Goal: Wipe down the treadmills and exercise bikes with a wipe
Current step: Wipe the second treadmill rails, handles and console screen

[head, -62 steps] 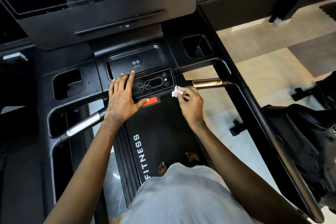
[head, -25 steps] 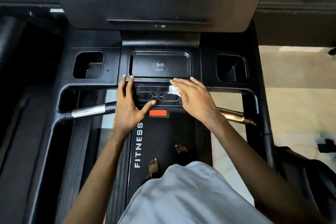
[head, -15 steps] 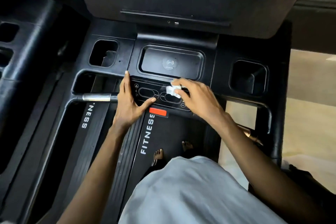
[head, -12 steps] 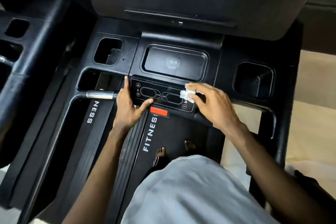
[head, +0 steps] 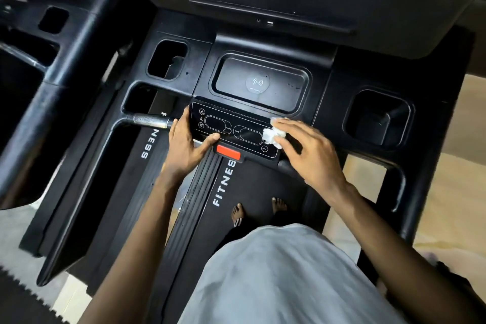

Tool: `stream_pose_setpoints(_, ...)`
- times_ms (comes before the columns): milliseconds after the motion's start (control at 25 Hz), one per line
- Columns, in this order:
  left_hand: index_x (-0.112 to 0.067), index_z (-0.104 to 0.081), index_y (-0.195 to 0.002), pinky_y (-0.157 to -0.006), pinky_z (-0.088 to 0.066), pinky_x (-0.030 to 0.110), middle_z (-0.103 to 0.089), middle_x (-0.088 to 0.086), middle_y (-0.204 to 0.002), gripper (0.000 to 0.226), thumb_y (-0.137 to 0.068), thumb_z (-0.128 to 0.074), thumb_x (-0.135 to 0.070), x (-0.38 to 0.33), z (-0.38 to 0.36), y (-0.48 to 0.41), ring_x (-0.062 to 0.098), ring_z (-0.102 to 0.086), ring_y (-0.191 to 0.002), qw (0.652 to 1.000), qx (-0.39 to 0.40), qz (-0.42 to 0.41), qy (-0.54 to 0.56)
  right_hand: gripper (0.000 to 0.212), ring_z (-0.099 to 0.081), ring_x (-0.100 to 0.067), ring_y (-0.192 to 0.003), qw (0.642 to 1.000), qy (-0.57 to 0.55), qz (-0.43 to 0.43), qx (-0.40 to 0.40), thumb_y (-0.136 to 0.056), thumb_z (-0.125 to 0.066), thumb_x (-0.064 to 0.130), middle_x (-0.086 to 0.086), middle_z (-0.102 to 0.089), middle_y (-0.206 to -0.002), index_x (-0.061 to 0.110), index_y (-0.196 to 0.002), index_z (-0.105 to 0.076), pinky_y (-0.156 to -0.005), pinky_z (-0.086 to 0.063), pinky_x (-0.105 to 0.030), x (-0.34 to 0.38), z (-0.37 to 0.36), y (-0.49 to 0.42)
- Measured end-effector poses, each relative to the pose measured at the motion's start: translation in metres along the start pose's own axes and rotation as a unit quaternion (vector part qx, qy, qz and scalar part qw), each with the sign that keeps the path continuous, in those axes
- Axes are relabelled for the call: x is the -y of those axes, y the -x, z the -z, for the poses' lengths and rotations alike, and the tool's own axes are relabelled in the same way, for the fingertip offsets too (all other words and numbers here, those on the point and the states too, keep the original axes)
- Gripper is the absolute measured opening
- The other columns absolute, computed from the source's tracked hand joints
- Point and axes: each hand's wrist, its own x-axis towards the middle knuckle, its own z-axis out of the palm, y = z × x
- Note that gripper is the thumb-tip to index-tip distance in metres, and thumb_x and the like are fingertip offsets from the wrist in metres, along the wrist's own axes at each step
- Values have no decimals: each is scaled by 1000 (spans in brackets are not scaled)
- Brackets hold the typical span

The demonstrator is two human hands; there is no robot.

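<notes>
Observed from beside the treadmill (head: 184,81), with every position taken from its control panel (head: 228,126).

The wipe (head: 272,135) lay bunched into a small white wad on the right end of the control panel, just above the minus button. The right hand (head: 307,155) had its grip clamped on the wipe, which was pinched between thumb and forefinger and pressed down onto the panel face. The other fingers were spread loosely to the right of the panel.

The left hand (head: 184,147) had its grip apart and held nothing. Its fingers lay straight along the left edge of the control panel, and the thumb reached across the lower edge, near the red tab (head: 228,152) just below the panel.

Assessment: the wipe appeared light, soft and limp, with no stiffness of its own. It would likely fold, slip or tear if dragged by a corner. It is best held as a wad under the fingertips, with the thumb trapping its near edge.

The panel face looked smooth and glossy, so the wipe should slide across it easily. Its buttons may register heavy pressure.

The charging tray (head: 260,81) lay above the panel and the cup holder (head: 378,118) to its right. By my judgement, both remained to be wiped.
</notes>
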Motion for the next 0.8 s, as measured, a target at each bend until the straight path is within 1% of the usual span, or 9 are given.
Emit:
stream_pose_setpoints(120,-24,-24,-156,-119,-21,57,-42,-9,-154,83,-91,-69,-48,-3,2,0,7,-29,-142,1000,5,1,1,27,-62,-9,-120,996,39,53,-61,-93,-71,7,1,-67,-129,8,-120,-72,-107,-47,-34,-13,0,22)
stream_pose_setpoints(200,-24,-24,-157,-118,-21,58,-43,-10,-153,84,-90,-68,-50,-5,2,1,9,-30,-142,1000,6,-3,2,26,-64,-16,-118,993,27,92,-73,-92,-70,1,-4,-67,-128,5,-117,-73,-103,-50,-36,-19,-2,26)
stream_pose_setpoints(280,-24,-23,-157,-120,-19,56,-42,-10,-154,85,-90,-67,-52,-5,1,0,8,-29,-142,1000,5,2,4,23,-66,-24,-107,992,20,118,-48,-91,-70,-1,-6,-69,-121,5,-113,-75,-97,-53,-33,-19,-3,22)
stream_pose_setpoints(400,-20,-23,-157,-119,-20,56,-43,-7,-154,90,-88,-61,-64,3,0,-3,13,-33,-144,1000,8,-7,-13,19,-59,-20,-93,992,19,114,40,-92,-68,0,0,-67,-111,8,-107,-77,-84,-55,-28,-9,-12,23)
stream_pose_setpoints(480,-20,-23,-156,-119,-21,55,-43,-7,-154,91,-88,-58,-67,9,-1,-5,14,-35,-144,1000,16,-14,-23,20,-57,-16,-94,989,31,98,102,-92,-64,-2,3,-63,-110,10,-103,-76,-81,-55,-30,-3,-25,30)
stream_pose_setpoints(560,-21,-23,-156,-118,-23,54,-44,-4,-152,89,-88,-57,-68,14,0,-6,16,-38,-142,999,14,-16,-36,27,-56,-15,-98,983,42,92,155,-88,-63,-8,4,-59,-112,10,-105,-74,-80,-57,-32,4,-40,36)
stream_pose_setpoints(640,-21,-24,-156,-119,-23,50,-45,-1,-150,87,-89,-53,-69,15,0,-4,17,-38,-140,998,10,-26,-48,32,-54,-15,-98,982,42,82,164,-86,-64,-12,5,-57,-113,10,-106,-73,-78,-58,-33,9,-46,31)
stream_pose_setpoints(720,-23,-27,-154,-119,-21,43,-46,-1,-149,80,-91,-50,-67,18,2,-4,12,-37,-139,998,9,-38,-54,28,-53,-13,-99,987,35,65,140,-89,-64,-8,5,-59,-113,8,-110,-73,-82,-58,-30,11,-42,22)
stream_pose_setpoints(800,-23,-26,-155,-121,-17,45,-41,3,-154,80,-92,-44,-69,23,3,-5,14,-31,-145,997,18,-33,-68,26,-54,-13,-100,992,31,60,110,-91,-64,-2,2,-60,-113,7,-114,-72,-85,-57,-25,12,-35,14)
